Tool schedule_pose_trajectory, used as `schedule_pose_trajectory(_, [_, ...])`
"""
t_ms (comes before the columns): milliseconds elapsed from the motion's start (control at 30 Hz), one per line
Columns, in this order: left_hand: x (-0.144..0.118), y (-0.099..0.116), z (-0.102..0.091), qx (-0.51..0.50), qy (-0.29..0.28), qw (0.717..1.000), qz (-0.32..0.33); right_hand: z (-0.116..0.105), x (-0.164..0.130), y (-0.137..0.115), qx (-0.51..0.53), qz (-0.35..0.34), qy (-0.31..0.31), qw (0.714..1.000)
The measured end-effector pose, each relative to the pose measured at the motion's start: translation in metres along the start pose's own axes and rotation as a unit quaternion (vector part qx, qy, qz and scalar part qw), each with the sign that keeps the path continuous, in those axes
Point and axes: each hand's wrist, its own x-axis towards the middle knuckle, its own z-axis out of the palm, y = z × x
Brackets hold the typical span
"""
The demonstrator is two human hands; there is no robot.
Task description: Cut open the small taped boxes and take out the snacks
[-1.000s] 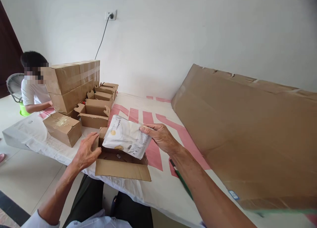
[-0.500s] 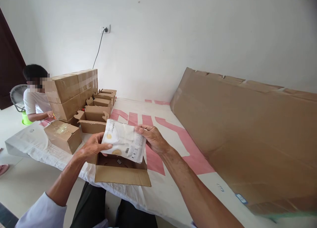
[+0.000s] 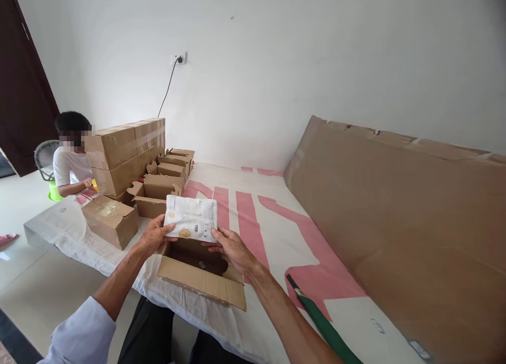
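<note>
A white printed pouch (image 3: 192, 216) is held level between both hands, over an open cardboard box (image 3: 201, 287). My left hand (image 3: 154, 233) grips its left edge, thumb on top and fingers underneath. At the lower right corner, my right hand (image 3: 233, 249) pinches the pouch between thumb and fingers. The box below has its near flap folded outward toward me. Inside it, a small pale item lies on the bottom, too small to name.
Left of my hands stands a closed taped box (image 3: 110, 219). Behind it are stacked taped cartons (image 3: 118, 148) and a row of open boxes (image 3: 162, 187). A person (image 3: 73, 164) leans at the far left. Large cardboard (image 3: 395, 216) borders the right; a green strip (image 3: 324, 322) lies nearby.
The pouch has been turned more level, and my right hand has slid down to its lower right corner. The view has shifted, bringing the green strip into sight.
</note>
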Motion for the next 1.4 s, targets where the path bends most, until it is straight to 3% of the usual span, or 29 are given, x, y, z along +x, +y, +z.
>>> schedule_pose_trajectory(167, [0.003,-0.003,-0.004,0.000,-0.006,1.000,-0.005,0.002,0.003,0.011,0.001,-0.012,0.017,1.000])
schedule_pose_trajectory(733, [0.006,0.001,-0.007,0.017,-0.017,1.000,-0.010,0.004,0.003,0.010,0.014,-0.010,0.031,0.999])
schedule_pose_trajectory(1033, [0.052,0.017,0.002,0.063,-0.037,0.997,0.018,-0.025,0.054,-0.016,-0.040,-0.016,0.084,0.996])
schedule_pose_trajectory(1400, [0.071,0.005,-0.003,0.071,-0.037,0.997,-0.007,-0.033,0.075,0.018,-0.035,-0.015,0.087,0.996])
